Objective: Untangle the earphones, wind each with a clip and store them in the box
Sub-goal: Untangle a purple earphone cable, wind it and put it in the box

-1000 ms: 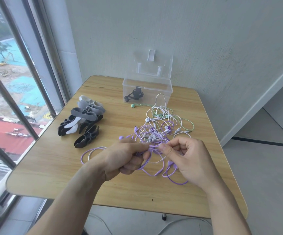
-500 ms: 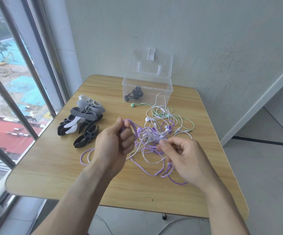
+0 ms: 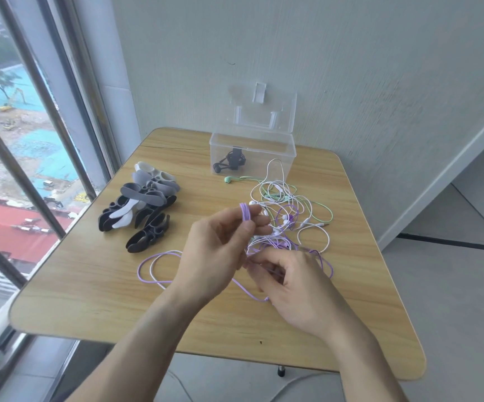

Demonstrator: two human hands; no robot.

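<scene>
left hand (image 3: 220, 245) now higher, mid-table

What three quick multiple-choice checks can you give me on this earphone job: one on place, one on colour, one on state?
1. Where does the pile of clips lie?
A. inside the box
B. on the table, window side
C. on the floor

2. What colour is the cord looped over the left hand?
A. purple
B. red
C. black

3. The box lid is:
A. shut
B. open
C. missing

Answers: B, they sit left of the tangle; A, purple loops wrap the fingers; B, the lid stands upright behind.
</scene>
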